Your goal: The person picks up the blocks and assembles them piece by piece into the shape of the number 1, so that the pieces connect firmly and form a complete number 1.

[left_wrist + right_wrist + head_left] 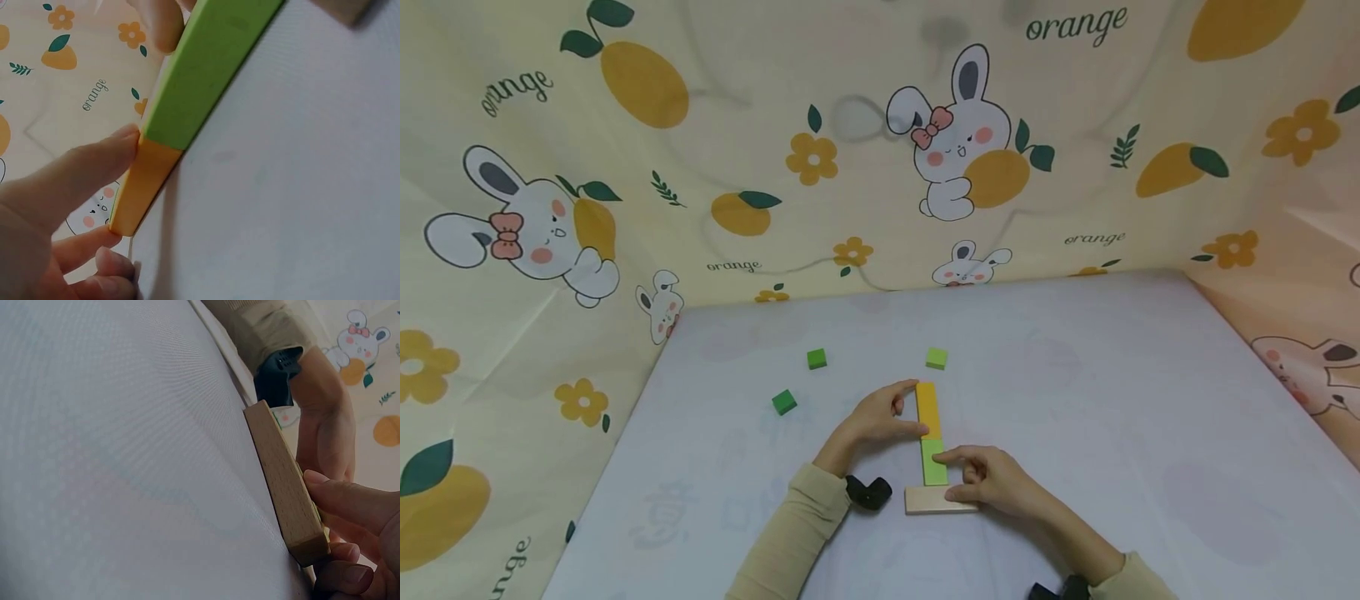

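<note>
A yellow-orange block [928, 408] and a light green block [933, 468] lie end to end in a line on the white surface. Across the near end of the green block lies a plain wooden block [927, 500], so the three form an upside-down T. My left hand [877, 417] pinches the yellow-orange block lengthwise, index finger at its far end and thumb by the joint with the green one. My right hand [1002, 482] has its index fingertip at the green block's right side. Its thumb [344, 495] rests on the wooden block, with other fingers curled by that block's end.
A small light green block [936, 358] lies just beyond the yellow-orange one. Two dark green blocks, one farther back [817, 358] and one nearer [785, 402], sit to the left. Behind the white table [1112, 400] hangs a printed cloth [850, 150] with rabbits and oranges.
</note>
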A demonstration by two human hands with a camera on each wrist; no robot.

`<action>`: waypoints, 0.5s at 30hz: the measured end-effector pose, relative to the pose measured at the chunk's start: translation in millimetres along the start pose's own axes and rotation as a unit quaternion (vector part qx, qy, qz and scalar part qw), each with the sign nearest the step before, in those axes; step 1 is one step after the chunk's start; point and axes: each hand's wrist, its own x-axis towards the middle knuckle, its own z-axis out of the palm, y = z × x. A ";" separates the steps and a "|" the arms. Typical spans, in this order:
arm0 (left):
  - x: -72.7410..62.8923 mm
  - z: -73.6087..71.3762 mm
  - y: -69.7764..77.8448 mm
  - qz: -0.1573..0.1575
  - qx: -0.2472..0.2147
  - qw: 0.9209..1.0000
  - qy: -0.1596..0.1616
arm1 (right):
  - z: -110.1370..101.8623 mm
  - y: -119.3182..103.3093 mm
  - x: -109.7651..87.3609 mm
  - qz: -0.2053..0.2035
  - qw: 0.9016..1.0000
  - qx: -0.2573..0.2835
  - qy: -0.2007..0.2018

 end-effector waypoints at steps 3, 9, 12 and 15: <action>-0.6 0.0 0.8 -0.005 0.002 1.000 0.001 | -0.1 0.4 0.4 -0.002 1.000 -0.001 0.000; 0.1 -0.3 1.0 -0.001 0.001 1.000 0.005 | -0.4 1.0 1.5 -0.001 1.000 0.002 -0.002; 0.7 0.0 0.8 -0.003 -0.004 1.000 0.001 | -0.1 1.3 1.4 0.000 1.000 0.002 -0.001; 1.8 -0.4 -0.1 -0.002 -0.019 1.000 -0.005 | 0.1 1.1 0.9 0.003 1.000 0.003 -0.003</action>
